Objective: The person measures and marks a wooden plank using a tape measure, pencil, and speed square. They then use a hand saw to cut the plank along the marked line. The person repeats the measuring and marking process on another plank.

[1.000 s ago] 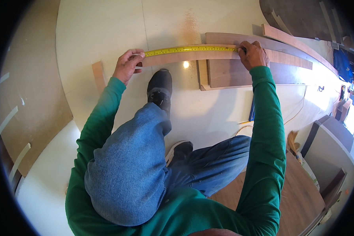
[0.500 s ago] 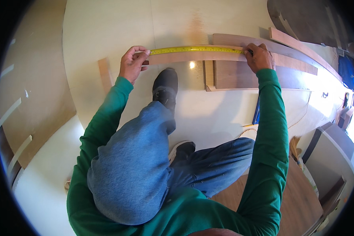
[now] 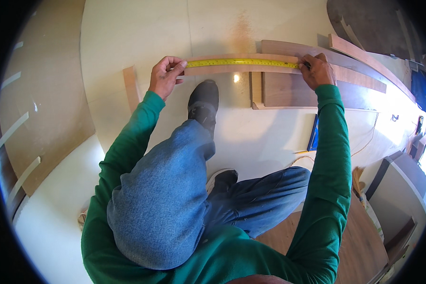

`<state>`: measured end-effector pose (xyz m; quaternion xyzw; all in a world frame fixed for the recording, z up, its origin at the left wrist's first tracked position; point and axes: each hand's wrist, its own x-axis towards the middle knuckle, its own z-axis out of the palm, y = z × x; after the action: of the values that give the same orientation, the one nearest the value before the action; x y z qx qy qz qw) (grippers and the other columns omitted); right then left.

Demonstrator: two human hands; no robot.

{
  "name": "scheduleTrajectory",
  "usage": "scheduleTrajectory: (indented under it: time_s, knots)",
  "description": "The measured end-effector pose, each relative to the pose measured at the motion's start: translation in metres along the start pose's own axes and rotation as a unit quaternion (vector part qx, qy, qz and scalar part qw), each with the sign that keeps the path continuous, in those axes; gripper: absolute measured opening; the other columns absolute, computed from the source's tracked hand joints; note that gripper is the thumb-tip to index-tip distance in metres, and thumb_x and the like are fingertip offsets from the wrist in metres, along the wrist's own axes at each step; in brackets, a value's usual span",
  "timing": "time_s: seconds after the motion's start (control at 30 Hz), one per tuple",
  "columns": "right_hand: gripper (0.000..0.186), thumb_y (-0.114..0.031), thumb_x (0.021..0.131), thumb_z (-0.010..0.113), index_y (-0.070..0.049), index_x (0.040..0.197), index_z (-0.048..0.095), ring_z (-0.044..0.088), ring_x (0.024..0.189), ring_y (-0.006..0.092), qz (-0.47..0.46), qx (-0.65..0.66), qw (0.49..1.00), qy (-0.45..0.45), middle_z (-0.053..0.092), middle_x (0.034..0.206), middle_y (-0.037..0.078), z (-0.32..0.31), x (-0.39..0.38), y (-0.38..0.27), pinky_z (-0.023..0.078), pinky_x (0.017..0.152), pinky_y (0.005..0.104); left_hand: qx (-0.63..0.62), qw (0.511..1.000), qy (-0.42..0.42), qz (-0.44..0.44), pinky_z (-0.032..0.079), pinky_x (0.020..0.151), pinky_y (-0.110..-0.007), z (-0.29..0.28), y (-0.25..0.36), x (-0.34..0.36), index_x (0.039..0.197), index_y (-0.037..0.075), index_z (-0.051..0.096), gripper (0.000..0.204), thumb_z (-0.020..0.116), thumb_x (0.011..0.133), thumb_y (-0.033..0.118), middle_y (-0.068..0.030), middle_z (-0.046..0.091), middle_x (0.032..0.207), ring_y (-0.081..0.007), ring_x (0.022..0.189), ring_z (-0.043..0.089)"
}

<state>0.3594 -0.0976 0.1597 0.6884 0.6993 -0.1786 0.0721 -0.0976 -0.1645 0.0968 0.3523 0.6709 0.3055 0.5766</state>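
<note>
A yellow tape measure (image 3: 241, 62) lies stretched along a narrow light-brown wooden strip (image 3: 362, 78). My left hand (image 3: 166, 76) pinches the tape's end at the strip's left end, thumb and fingers closed. At the other end of the pulled-out blade, my right hand (image 3: 318, 72) is closed round the dark tape case, which its fingers mostly hide. The strip runs on to the right past my right hand. Beneath it, wider wooden boards (image 3: 293, 90) rest on the floor.
A short wood piece (image 3: 132, 88) lies left of my left hand. Another long strip (image 3: 364, 59) slants at the far right. A blue-edged tool (image 3: 313, 134) and a pencil-like yellow stick lie by my right forearm. A large brown panel (image 3: 47, 94) stands at left. Sawdust (image 3: 242, 31) marks the pale floor.
The whole view has shifted slightly, so things sit a little further right. Both hands keep their hold on the tape, and the blade now lies flatter on the strip.
</note>
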Motion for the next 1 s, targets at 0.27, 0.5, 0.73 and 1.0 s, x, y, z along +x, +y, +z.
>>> scheduleTrajectory:
  time_s: [0.27, 0.5, 0.73, 1.0]
  knots:
    - [0.018, -0.024, 0.091, 0.073, -0.016, 0.107, 0.078, 0.071, 0.101, 0.0366, -0.04, 0.003, 0.999, 0.031, 0.067, 0.114, 0.015, 0.005, -0.008, 0.005, 0.057, 0.092, 0.0481, -0.029, 0.999, -0.008, -0.043, 0.058, 0.079, -0.032, -0.002, -0.007, -0.013, 0.112, 0.012, 0.066, 0.026, 0.077, 0.099, 0.032, 0.0007, 0.069, 0.102, -0.0138, 0.098, 0.069]
    - [0.018, -0.023, 0.091, 0.074, -0.016, 0.107, 0.078, 0.071, 0.103, 0.0362, -0.023, 0.008, 0.999, 0.027, 0.067, 0.116, 0.015, 0.003, -0.01, 0.005, 0.057, 0.093, 0.0482, -0.049, 0.996, -0.042, -0.063, 0.057, 0.077, -0.032, -0.006, -0.008, -0.008, 0.116, 0.013, 0.064, 0.031, 0.079, 0.097, 0.033, 0.0005, 0.069, 0.104, -0.0126, 0.095, 0.069]
    - [0.023, -0.031, 0.093, 0.072, -0.02, 0.113, 0.078, 0.07, 0.109, 0.0377, -0.009, -0.009, 1.0, 0.025, 0.066, 0.121, 0.013, 0.004, -0.01, 0.002, 0.057, 0.096, 0.0489, -0.017, 0.995, -0.048, -0.081, 0.056, 0.078, -0.031, -0.013, -0.009, 0.0, 0.126, 0.014, 0.061, 0.043, 0.081, 0.094, 0.035, 0.0014, 0.067, 0.109, -0.0119, 0.095, 0.066]
    - [0.023, -0.036, 0.096, 0.069, -0.027, 0.115, 0.078, 0.067, 0.114, 0.0383, 0.021, -0.001, 1.0, 0.017, 0.065, 0.123, 0.011, 0.009, -0.009, 0.001, 0.056, 0.098, 0.0495, 0.246, 0.912, -0.151, 0.291, 0.055, 0.088, -0.033, 0.039, 0.089, 0.056, 0.123, 0.004, 0.065, 0.041, 0.077, 0.096, 0.033, -0.0064, 0.068, 0.113, -0.0177, 0.1, 0.063]
